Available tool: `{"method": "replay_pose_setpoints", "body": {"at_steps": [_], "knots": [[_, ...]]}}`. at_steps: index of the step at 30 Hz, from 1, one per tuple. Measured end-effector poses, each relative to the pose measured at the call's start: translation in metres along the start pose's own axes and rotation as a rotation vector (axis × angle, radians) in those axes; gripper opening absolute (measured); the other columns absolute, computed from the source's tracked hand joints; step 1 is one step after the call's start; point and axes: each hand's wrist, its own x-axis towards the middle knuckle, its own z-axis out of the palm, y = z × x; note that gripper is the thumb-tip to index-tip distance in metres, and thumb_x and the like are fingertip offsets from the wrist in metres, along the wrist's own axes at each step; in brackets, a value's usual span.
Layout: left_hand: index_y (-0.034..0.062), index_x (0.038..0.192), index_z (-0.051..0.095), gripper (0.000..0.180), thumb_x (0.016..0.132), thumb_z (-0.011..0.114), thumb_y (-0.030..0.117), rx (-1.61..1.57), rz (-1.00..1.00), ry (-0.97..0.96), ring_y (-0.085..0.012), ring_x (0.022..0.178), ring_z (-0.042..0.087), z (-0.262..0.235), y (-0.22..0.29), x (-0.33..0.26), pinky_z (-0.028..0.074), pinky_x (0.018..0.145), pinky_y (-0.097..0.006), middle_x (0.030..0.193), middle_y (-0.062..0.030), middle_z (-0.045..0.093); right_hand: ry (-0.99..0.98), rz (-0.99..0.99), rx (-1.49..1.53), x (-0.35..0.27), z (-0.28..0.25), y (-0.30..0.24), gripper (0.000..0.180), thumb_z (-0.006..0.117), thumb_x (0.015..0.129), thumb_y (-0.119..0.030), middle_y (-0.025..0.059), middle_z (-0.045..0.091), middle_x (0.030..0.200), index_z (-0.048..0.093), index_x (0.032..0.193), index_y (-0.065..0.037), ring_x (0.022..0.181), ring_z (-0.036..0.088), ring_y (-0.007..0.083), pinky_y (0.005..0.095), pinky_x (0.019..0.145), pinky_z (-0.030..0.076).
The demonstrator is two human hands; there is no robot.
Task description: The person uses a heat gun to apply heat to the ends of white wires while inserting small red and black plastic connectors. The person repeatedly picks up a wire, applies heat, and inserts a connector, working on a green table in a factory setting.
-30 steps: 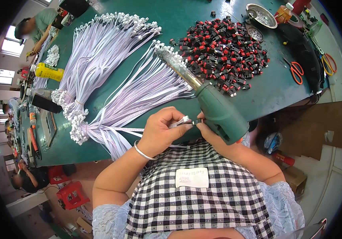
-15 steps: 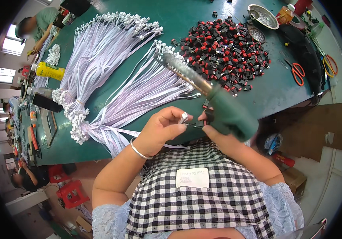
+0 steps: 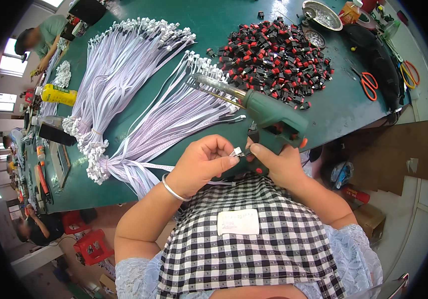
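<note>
My left hand (image 3: 205, 160) is closed in a pinch around a small white connector (image 3: 237, 151) at the end of a pale flat ribbon cable. Thumb and forefinger of my right hand (image 3: 279, 162) meet close to that connector, at a small dark piece I cannot make out clearly. The same right hand grips a green soldering gun (image 3: 273, 112), whose metal barrel points to the far left over the loose cables. Much of its handle is hidden by the fingers. A small black part (image 3: 253, 130) shows just beyond the right fingertips.
Bundled white ribbon cables (image 3: 119, 74) spread across the green table (image 3: 174, 124), with a looser bundle (image 3: 174, 109) nearer. Beyond the gun lies a heap of black and red rocker switches (image 3: 273, 60). Orange-handled scissors (image 3: 369, 84) and a metal dish (image 3: 323, 17) are at the right.
The soldering gun has swung slightly and is steadier, its barrel lying flatter. The connector in my left hand has shifted slightly right, nearer my right fingertips. The black switch between the hands no longer shows clearly.
</note>
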Motion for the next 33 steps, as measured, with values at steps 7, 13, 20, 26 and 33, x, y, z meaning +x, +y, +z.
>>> {"method": "replay_pose_setpoints", "body": {"at_steps": [7,13,20,26,33], "knots": [[0.006,0.081,0.053,0.008,0.078,0.06,0.007,0.114,-0.016,0.009,-0.006,0.063,0.049,0.001,0.0,0.004,0.04,0.057,-0.018,0.078,0.0005,0.054,-0.012,-0.01,-0.055,0.002,-0.002,0.0,0.025,0.064,0.079,-0.016,0.0026,0.057,0.085,0.055,0.096,0.0,0.07,0.057,0.0093,0.0224,0.061,0.048],[0.0056,0.08,0.052,0.008,0.078,0.059,0.008,0.06,-0.012,0.003,-0.0102,0.069,0.055,0.004,0.001,0.004,0.043,0.061,-0.02,0.09,-0.0031,0.054,-0.022,-0.016,-0.033,0.004,-0.002,0.001,0.025,0.064,0.078,-0.016,0.0032,0.058,0.086,0.055,0.095,0.0,0.071,0.057,0.0089,0.0224,0.062,0.048],[0.0052,0.079,0.051,0.009,0.078,0.059,0.008,0.042,0.024,-0.008,-0.0116,0.069,0.056,0.002,-0.004,0.009,0.043,0.06,-0.021,0.089,-0.0041,0.054,-0.02,-0.054,-0.08,0.006,-0.001,0.001,0.021,0.064,0.078,-0.016,0.0015,0.058,0.078,0.056,0.092,-0.002,0.063,0.054,0.0056,0.0191,0.05,0.044],[0.0071,0.076,0.05,0.01,0.078,0.059,0.01,0.006,0.011,0.029,-0.0111,0.067,0.055,-0.001,-0.005,0.013,0.042,0.058,-0.021,0.083,-0.0045,0.055,0.117,-0.094,-0.078,0.005,0.004,-0.005,0.02,0.061,0.078,-0.012,0.002,0.06,0.079,0.058,0.095,-0.001,0.061,0.053,0.0055,0.0184,0.049,0.042],[0.0074,0.075,0.049,0.009,0.079,0.057,0.009,-0.069,0.024,0.13,-0.0106,0.065,0.054,-0.001,-0.005,0.014,0.04,0.056,-0.021,0.08,-0.0046,0.055,0.062,-0.42,-0.557,-0.036,-0.051,-0.013,0.025,0.058,0.077,-0.003,0.0119,0.06,0.092,0.054,0.102,0.002,0.078,0.057,0.0143,0.0284,0.066,0.048]]}}
